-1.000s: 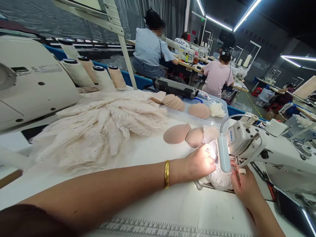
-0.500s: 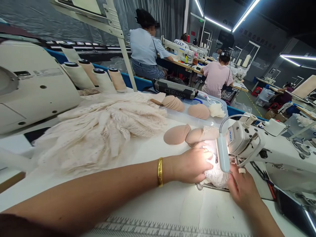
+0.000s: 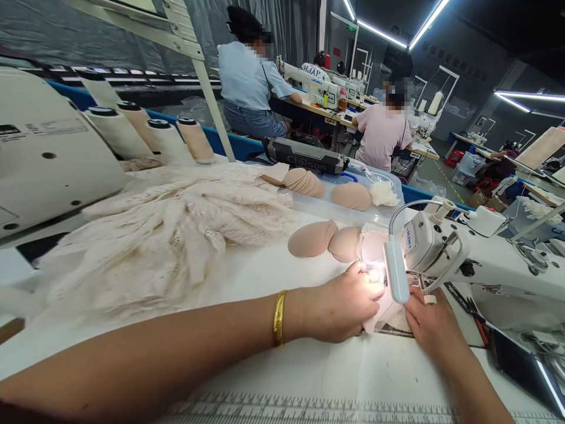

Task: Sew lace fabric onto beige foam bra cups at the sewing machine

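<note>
My left hand (image 3: 346, 301) is closed, its fingers curled on a pale pink lace-trimmed fabric piece (image 3: 374, 320) under the bright lamp. On the far side of the needle area, my right hand (image 3: 435, 321) pinches the right edge of the same fabric, thumb and fingers together. The fabric lies at the head of a white sewing machine (image 3: 421, 244); the lamp (image 3: 396, 274) hides the needle. Just behind my left hand are beige molded cups (image 3: 344, 244), chained together, one with lace on it. Another beige cup (image 3: 311, 238) lies to their left.
A heap of cream lace (image 3: 185, 229) covers the left of the table. Thread cones (image 3: 194, 141) and a second machine (image 3: 48, 147) stand behind it. A plastic tray (image 3: 309, 209) holds stacked cups. Scissors (image 3: 470, 309) and a phone (image 3: 525, 368) lie right. Co-workers sit beyond.
The bunched white lace between my hands has given way to a flatter pink fabric edge. My left hand has turned and curled tighter. The view has shifted slightly.
</note>
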The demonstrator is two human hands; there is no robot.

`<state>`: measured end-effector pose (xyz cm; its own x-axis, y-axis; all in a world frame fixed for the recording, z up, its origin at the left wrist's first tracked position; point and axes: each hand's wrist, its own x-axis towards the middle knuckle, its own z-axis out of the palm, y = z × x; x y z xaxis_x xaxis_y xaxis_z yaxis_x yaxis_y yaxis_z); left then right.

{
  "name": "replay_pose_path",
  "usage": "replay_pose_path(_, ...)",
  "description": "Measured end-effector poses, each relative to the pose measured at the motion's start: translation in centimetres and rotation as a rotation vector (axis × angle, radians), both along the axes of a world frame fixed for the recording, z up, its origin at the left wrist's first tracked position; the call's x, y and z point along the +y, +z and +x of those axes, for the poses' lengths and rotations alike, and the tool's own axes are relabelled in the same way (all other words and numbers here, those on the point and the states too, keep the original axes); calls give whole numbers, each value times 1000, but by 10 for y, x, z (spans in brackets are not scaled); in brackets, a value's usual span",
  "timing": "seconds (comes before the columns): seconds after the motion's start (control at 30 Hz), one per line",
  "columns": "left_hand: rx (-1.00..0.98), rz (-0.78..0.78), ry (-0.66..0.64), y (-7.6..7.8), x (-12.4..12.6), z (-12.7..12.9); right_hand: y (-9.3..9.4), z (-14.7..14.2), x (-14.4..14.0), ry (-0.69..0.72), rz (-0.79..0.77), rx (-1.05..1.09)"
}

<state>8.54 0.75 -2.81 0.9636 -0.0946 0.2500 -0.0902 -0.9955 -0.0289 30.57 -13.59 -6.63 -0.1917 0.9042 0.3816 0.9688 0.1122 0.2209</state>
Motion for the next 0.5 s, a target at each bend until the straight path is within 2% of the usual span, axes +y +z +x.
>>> replay_pose_path(0.13,-26,-32,-69,-4,1,2,2,1,-1,56,112,32)
replay_pose_path(0.27,-29,-1,-45,-9,4,0,4,-5,-4,176,231,130)
replay_pose_path(0.37,-97,40,-20,-16,6,3,6,-13,-5,267,98,197)
replay_pose_path(0.43,-153,36,-37,-20,8,7,5,-17,-3,252,-15,210)
replay_pose_path(0.5,-211,12,-68,-25,13,10,0,-17,0,188,-60,200)
